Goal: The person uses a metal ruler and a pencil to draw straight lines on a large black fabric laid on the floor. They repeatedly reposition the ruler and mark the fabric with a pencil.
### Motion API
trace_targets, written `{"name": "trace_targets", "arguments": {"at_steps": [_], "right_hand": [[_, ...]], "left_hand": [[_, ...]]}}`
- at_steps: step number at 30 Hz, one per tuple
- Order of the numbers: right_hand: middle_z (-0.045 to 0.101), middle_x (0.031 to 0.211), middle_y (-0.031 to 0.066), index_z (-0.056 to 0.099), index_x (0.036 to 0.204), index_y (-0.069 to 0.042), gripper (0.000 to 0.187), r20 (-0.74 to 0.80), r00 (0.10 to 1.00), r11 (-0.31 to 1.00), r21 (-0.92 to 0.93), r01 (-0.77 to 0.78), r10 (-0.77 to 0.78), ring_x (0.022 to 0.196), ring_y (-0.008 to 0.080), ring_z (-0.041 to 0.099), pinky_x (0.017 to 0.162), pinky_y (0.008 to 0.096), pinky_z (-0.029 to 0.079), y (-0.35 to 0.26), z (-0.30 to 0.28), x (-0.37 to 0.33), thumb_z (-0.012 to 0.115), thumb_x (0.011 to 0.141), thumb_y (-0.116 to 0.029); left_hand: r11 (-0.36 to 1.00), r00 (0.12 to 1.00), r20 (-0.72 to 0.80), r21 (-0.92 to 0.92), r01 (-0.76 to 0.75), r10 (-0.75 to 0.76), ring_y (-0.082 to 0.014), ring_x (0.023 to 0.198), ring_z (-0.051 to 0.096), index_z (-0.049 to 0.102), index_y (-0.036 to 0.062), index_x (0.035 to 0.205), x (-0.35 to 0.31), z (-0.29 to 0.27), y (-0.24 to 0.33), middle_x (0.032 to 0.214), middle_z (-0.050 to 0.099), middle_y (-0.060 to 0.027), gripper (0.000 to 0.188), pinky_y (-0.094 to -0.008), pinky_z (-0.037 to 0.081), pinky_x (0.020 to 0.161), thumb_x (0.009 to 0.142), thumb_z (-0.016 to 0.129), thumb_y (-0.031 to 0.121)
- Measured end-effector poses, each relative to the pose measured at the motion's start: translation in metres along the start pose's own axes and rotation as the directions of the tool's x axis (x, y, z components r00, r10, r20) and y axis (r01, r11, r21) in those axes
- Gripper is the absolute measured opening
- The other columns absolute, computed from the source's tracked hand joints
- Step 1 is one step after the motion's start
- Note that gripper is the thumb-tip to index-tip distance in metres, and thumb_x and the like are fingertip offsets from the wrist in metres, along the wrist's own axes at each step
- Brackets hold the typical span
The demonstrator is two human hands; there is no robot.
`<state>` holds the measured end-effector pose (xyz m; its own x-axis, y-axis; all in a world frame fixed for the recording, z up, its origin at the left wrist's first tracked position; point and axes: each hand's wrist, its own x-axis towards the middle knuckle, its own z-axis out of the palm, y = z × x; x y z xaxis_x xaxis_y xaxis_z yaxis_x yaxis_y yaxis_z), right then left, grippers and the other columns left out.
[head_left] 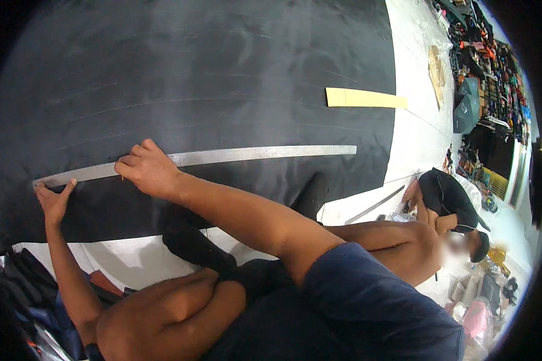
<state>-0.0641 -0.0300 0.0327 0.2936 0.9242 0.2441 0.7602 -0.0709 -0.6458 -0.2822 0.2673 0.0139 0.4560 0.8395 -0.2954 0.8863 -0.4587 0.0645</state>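
A long metal ruler (253, 154) lies across a large black sheet (223, 66). At the ruler's left end, my left hand (55, 203) rests with thumb and fingers spread, their tips touching its near edge. Farther right along the same ruler, my right hand (146, 169) is closed in a pinch over it. A tiny thin tip shows below those fingers, too little to name. The ruler's right part extends past my right hand, uncovered. My right forearm crosses the middle of the view.
A yellow strip (361, 98) overhangs the sheet's right edge. My dark-socked feet (199, 246) are at the near edge. Another person (448, 198) is at the right, near plastic-wrapped items (479, 319). Dark bundled material (27, 295) lies lower left; crowded goods (494, 78) stand upper right.
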Motion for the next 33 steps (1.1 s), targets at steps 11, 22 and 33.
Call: {"name": "trace_targets", "arguments": {"at_steps": [11, 22, 33], "right_hand": [[0.064, 0.112, 0.0192, 0.059, 0.115, -0.009, 0.025, 0.628, 0.669, 0.909, -0.369, -0.192, 0.397, 0.112, 0.0411, 0.058, 0.096, 0.0502, 0.047, 0.112, -0.27, -0.184, 0.06, 0.09, -0.011], [0.063, 0.108, 0.0225, 0.055, 0.121, -0.003, 0.025, 0.037, 0.503, 0.46, -0.466, -0.756, 0.863, 0.102, 0.0431, 0.061, 0.09, 0.0461, 0.049, 0.1, -0.433, -0.385, 0.056, 0.097, -0.011], [0.054, 0.141, 0.0195, 0.059, 0.1, -0.003, 0.023, -0.187, 0.759, 0.678, -0.352, -0.645, 0.624, 0.125, 0.0399, 0.053, 0.105, 0.0506, 0.039, 0.096, -0.248, -0.342, 0.069, 0.091, -0.022]], "left_hand": [[0.998, 0.998, 0.02, -0.019, 0.067, -0.067, -0.0442, 0.149, 0.021, 0.025, -0.0171, 0.148, -0.012, -0.009, 0.026, 0.156, 0.024, -0.0361, 0.133, -0.0444, 0.021, 0.122, 0.063, 0.084, 0.068], [0.997, 0.992, -0.125, -0.067, -0.034, 0.026, -0.0445, 0.15, 0.017, 0.027, -0.0131, 0.15, -0.017, 0.011, -0.014, 0.159, 0.018, -0.0348, 0.119, -0.0496, 0.018, 0.122, 0.073, 0.084, 0.058], [0.993, 0.985, -0.131, 0.035, -0.112, 0.116, -0.0426, 0.149, 0.025, 0.037, -0.0042, 0.15, -0.062, 0.035, 0.037, 0.158, 0.028, -0.0301, 0.08, -0.0498, 0.021, 0.121, 0.099, 0.052, 0.056]]}}
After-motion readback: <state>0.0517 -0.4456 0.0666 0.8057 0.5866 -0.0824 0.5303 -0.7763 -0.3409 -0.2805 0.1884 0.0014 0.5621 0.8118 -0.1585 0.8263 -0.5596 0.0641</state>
